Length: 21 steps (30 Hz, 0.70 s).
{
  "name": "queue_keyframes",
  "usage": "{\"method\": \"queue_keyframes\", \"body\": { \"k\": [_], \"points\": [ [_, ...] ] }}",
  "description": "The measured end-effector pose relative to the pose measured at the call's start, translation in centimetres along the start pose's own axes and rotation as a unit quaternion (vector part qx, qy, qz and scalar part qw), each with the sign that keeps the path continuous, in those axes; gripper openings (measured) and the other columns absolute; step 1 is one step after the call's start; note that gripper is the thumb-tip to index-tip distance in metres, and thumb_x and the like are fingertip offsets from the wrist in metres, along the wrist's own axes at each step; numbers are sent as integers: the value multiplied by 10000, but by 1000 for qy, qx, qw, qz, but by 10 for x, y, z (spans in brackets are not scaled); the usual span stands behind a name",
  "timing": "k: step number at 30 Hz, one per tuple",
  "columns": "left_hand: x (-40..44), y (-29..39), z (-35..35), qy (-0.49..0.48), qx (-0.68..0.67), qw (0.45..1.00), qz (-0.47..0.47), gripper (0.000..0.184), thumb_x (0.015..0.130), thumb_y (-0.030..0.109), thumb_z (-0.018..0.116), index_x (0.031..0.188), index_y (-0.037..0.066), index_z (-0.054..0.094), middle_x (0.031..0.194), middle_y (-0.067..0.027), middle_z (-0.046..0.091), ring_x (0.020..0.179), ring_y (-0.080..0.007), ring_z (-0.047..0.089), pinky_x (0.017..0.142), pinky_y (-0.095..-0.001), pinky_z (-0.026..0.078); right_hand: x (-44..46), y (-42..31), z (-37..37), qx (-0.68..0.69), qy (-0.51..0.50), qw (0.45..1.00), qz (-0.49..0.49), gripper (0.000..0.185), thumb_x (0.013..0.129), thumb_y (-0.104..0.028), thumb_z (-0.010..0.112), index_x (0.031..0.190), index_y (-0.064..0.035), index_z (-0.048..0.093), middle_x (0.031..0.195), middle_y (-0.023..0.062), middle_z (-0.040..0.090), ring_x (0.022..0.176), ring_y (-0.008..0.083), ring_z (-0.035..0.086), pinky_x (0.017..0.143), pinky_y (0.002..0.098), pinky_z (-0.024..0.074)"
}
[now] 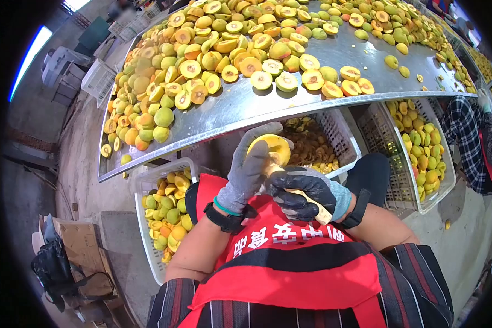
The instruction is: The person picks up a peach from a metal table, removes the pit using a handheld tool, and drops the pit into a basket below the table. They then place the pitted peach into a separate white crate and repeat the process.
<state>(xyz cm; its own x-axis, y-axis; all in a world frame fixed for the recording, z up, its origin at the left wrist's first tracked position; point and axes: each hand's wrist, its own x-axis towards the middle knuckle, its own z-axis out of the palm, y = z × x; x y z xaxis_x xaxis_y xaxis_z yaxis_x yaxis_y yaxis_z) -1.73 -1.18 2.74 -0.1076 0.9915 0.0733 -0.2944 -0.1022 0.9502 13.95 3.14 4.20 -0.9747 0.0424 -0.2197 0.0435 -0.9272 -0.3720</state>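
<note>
My left hand (244,174), in a grey work glove, is closed around a yellow peach half (273,146), holding it up in front of my apron with the cut side turned towards my other hand. My right hand (303,192), gloved in grey and black, grips a tool with a pale, wooden-looking handle (323,215). The handle's butt sticks out below my fingers. The tool's working end meets the peach half and is too hidden to make out. Both hands are just below the edge of a metal table (224,112) piled with peach halves (261,80).
A white crate of peach halves (138,205) stands at my left. Under the table edge, another crate (349,136) contains brown pits and scraps. To the right is a further crate of peach halves (450,183). A co-worker in a checked sleeve (464,139) is at far right.
</note>
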Motion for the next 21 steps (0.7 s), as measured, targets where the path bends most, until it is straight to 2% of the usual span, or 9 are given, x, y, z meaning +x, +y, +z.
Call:
{"method": "queue_keyframes", "body": {
  "k": [3, 6, 8, 11, 12, 16, 17, 19, 21],
  "points": [
    [-2, -10, 4, 85, -166, 982, -22, 582, 899, 531, 358, 1216, 46, 418, 987, -146, 596, 813, -194, 597, 706, -296, 501, -6, 3, -6, 27, -61, 997, -24, 228, 926, -263, 446, 910, -42, 503, 530, 13, 419, 342, 102, 383, 311, 206, 302],
    [0, -7, -18, 91, -272, 958, -35, 591, 897, 546, 346, 1214, 53, 423, 976, -149, 602, 806, -201, 598, 710, -313, 500, -9, 3, -22, 91, -73, 991, -69, 228, 926, -240, 429, 931, -25, 506, 514, 28, 421, 328, 115, 360, 321, 232, 298],
    [-4, -7, -36, -18, -366, 930, -14, 601, 895, 562, 328, 1182, 49, 453, 981, -149, 605, 716, -195, 603, 632, -310, 513, -10, 2, -29, 122, -39, 988, -82, 261, 931, -255, 398, 943, -20, 511, 507, 37, 414, 348, 132, 377, 350, 252, 306],
    [-16, 2, -46, 203, -234, 951, -11, 636, 890, 584, 295, 1114, 30, 513, 1001, -154, 608, 652, -174, 600, 444, -257, 472, -4, 1, -42, 144, -22, 987, -71, 288, 936, -277, 385, 932, -28, 529, 502, 37, 412, 355, 147, 391, 359, 254, 313],
    [-33, 0, -77, 98, -245, 965, 5, 611, 905, 551, 295, 1131, 25, 508, 991, -161, 611, 767, -212, 613, 536, -296, 511, -3, 1, -44, 141, 0, 987, -75, 294, 937, -283, 384, 918, -31, 533, 502, 38, 413, 357, 147, 392, 357, 255, 312],
    [-118, 31, -146, 280, -48, 957, -60, 577, 903, 520, 337, 1119, 23, 537, 942, -130, 634, 792, -222, 618, 621, -307, 516, -2, 2, -54, 105, 38, 991, -69, 282, 940, -272, 385, 884, -34, 526, 499, 37, 417, 354, 141, 385, 353, 256, 304],
    [-155, 38, -178, 253, 146, 951, -101, 528, 898, 475, 389, 1095, 15, 557, 940, -124, 637, 800, -209, 618, 655, -297, 507, -2, 3, -59, 106, 42, 991, -63, 279, 940, -270, 386, 884, -34, 524, 501, 38, 420, 354, 141, 384, 353, 257, 301],
    [-177, 59, -209, 216, 337, 906, -140, 480, 893, 430, 441, 1072, 6, 576, 938, -119, 640, 809, -196, 618, 689, -287, 497, 1, 5, -64, 104, 54, 991, -61, 277, 936, -272, 398, 883, -29, 518, 520, 42, 431, 363, 138, 389, 348, 253, 307],
    [-173, 81, -214, 251, 570, 734, -270, 355, 870, 293, 518, 1023, -16, 600, 942, -121, 643, 827, -173, 615, 738, -275, 474, 5, 7, -68, 83, 78, 992, -54, 278, 933, -276, 407, 881, -25, 515, 532, 45, 436, 369, 138, 392, 347, 248, 315]
  ]
}}
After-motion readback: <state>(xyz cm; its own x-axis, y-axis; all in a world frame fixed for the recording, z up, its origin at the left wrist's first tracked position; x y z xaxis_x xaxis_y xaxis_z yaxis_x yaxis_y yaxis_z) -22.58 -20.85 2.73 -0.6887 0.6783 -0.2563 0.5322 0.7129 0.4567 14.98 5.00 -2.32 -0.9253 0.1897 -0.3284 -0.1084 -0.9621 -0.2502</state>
